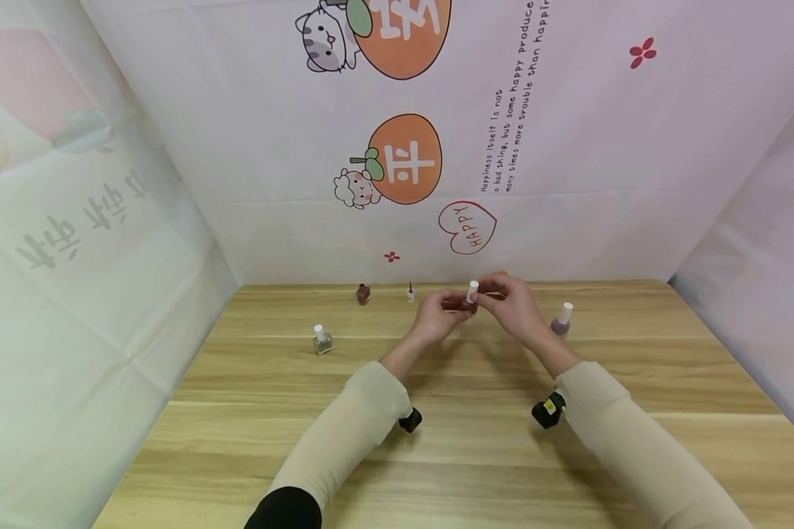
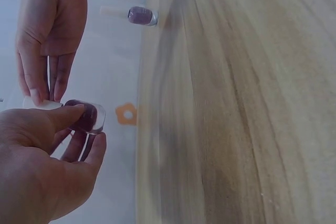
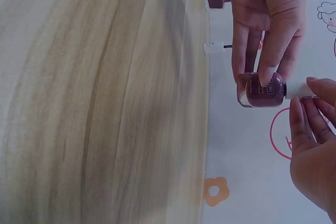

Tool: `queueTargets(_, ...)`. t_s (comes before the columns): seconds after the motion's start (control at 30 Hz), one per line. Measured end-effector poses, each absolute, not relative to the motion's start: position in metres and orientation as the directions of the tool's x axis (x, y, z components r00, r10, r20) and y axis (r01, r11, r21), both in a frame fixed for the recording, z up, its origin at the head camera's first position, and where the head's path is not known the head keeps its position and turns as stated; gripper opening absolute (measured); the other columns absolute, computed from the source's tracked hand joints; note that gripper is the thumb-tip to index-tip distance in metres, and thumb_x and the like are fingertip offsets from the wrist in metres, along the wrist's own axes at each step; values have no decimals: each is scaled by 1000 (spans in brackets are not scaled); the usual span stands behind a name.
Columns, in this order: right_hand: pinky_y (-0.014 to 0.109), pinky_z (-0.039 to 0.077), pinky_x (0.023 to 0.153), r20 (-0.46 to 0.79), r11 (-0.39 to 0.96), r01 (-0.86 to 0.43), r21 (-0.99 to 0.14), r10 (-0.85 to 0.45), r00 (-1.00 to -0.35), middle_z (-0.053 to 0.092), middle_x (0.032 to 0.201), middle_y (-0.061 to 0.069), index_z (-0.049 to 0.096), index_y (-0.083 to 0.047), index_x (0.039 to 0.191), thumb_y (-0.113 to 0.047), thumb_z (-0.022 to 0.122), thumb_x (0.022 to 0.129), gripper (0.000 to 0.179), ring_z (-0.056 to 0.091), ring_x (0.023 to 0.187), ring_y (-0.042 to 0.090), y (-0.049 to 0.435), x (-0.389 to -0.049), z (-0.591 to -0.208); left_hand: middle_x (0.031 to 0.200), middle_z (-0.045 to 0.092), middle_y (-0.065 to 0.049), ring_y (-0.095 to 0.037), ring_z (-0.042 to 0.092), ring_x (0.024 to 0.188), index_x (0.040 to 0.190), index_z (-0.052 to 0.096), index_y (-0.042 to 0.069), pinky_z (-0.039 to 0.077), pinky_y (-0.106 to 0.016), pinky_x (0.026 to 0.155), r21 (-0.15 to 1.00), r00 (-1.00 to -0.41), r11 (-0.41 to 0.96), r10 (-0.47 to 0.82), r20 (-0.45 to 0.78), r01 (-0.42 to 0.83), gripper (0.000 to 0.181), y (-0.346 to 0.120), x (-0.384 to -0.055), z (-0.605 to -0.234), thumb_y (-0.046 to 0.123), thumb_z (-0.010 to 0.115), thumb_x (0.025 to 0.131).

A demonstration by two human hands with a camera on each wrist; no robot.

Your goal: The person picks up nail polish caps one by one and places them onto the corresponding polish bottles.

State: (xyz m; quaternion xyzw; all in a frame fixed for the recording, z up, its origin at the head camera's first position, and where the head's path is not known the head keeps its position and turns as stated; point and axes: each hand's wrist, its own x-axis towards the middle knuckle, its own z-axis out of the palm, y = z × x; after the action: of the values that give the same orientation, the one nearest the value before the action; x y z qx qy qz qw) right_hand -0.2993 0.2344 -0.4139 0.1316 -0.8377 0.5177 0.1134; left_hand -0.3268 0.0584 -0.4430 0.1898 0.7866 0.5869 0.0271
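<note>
Between the two hands is a nail polish bottle of dark mauve-brown polish with a white cap. My left hand grips the glass body, thumb on its front face and fingers behind. The right hand pinches the white cap between thumb and fingers. In the right wrist view the cap sits against the bottle's neck. Behind the hands, near the back edge, stand an uncapped dark red-brown bottle and a white cap with its brush pointing up.
A clear nail polish bottle with a white cap stands at the left on the wooden table. To the right of the right hand is a capped mauve bottle. A printed cloth hangs right behind the table's back edge.
</note>
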Motion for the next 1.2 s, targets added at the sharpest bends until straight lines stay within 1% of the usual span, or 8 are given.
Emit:
queueTargets(0.13,48,53,100,327,432,-338,-836,-101,-939,69,115,20,68,4,120,-7,71,97,25,65,111,32,234,-303,-413,106,77,-6,-17,71,101,113,76,4,57,-24,86,932,-928,249,330,174,263,23,60,-332,-444,4,78,91)
queueTargets(0.27,50,53,100,320,431,-331,-839,-101,-942,71,115,21,68,4,119,-6,71,97,24,66,111,33,234,-306,-413,106,77,-8,-18,72,100,113,76,3,57,-23,84,929,-930,259,322,176,266,24,62,-336,-445,2,78,89)
queueTargets(0.43,49,52,101,316,423,-327,-845,-98,-944,71,114,22,69,4,118,-6,70,97,24,66,111,34,234,-311,-412,108,76,-10,-21,72,102,111,76,2,57,-25,87,924,-931,264,312,189,277,22,63,-340,-443,2,79,89)
queueTargets(0.67,49,53,100,295,420,-300,-856,-78,-952,71,116,22,67,4,121,-8,70,98,26,66,111,34,235,-316,-412,112,75,-10,-22,71,106,114,75,4,56,-27,91,923,-938,290,307,161,253,24,65,-345,-442,7,79,90)
queueTargets(0.8,50,53,100,283,419,-289,-861,-77,-956,70,117,24,67,4,122,-8,70,98,28,66,112,36,237,-319,-413,113,74,-10,-23,71,106,113,75,3,56,-27,90,920,-936,299,315,156,254,23,66,-348,-442,7,78,91)
queueTargets(1.03,49,53,99,269,434,-273,-858,-72,-960,70,119,23,66,5,124,-8,69,99,28,65,113,35,239,-323,-415,112,73,-12,-24,71,104,110,74,1,56,-25,89,915,-933,297,314,177,274,20,70,-352,-447,4,77,90)
queueTargets(1.2,50,53,99,257,425,-262,-867,-71,-964,70,119,22,65,5,124,-7,68,99,28,64,115,35,240,-325,-418,112,72,-11,-24,70,105,111,73,2,56,-26,90,921,-939,297,303,161,254,21,73,-353,-448,2,77,90)
